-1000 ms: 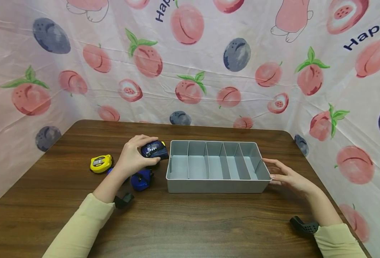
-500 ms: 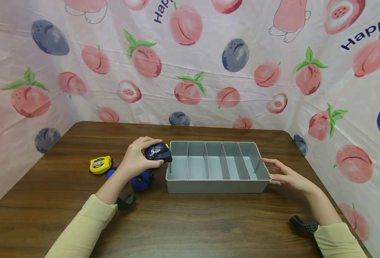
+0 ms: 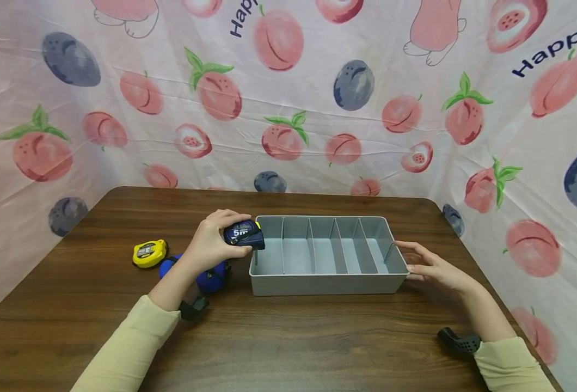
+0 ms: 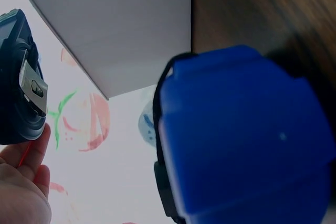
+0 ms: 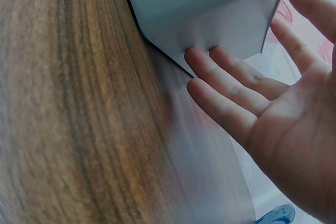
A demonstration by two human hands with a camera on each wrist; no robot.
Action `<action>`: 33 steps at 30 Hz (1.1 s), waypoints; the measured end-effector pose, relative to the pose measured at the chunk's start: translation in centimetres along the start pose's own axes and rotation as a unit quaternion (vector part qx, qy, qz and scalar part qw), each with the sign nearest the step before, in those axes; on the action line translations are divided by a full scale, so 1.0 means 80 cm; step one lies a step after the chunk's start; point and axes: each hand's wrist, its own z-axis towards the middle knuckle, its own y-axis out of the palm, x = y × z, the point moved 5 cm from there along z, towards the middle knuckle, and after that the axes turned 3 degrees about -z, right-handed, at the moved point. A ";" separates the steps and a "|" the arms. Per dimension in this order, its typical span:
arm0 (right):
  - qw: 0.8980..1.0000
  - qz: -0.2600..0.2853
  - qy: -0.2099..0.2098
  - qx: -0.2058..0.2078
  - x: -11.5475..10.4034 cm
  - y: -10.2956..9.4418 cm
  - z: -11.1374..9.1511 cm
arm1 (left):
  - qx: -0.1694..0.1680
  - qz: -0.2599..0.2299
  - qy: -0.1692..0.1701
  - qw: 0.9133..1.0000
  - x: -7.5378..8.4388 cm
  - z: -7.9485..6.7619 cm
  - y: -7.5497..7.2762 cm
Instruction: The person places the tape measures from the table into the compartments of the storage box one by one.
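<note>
In the head view my left hand (image 3: 205, 244) pinches a dark blue tape measure (image 3: 244, 234) marked "5m" between thumb and fingers. It hangs above the table, at the left end of a grey divided box (image 3: 325, 285). The left wrist view shows the same tape measure (image 4: 18, 87) with its metal clip. My right hand (image 3: 440, 276) rests against the box's right end. Its extended fingertips touch the outer wall in the right wrist view. No contents show in the box's several compartments.
A yellow tape measure (image 3: 149, 253) lies at the left. Under my left forearm sit a blue tape measure (image 3: 212, 280) and another blue item (image 3: 167, 266), partly hidden. A fruit-print cloth (image 3: 278, 81) hangs behind the wooden table (image 3: 318, 343).
My left hand has moved a little to the right with the dark blue tape measure, up to the box's left rim. My right hand stays at the box's right end.
</note>
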 end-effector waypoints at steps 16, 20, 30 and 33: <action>1.000 -0.002 -0.002 0.000 0.001 0.000 0.000 | -0.018 0.004 0.014 1.000 0.003 0.000 0.012; 1.000 -0.002 0.000 0.001 0.000 0.001 0.000 | -0.030 0.017 0.016 0.999 0.007 -0.001 0.016; 1.000 -0.010 0.013 0.009 0.000 0.000 -0.001 | -0.036 0.039 0.036 0.998 0.014 0.002 0.025; 1.000 -0.009 0.010 0.008 0.000 0.001 0.000 | -0.038 0.047 0.043 0.997 0.015 0.005 0.027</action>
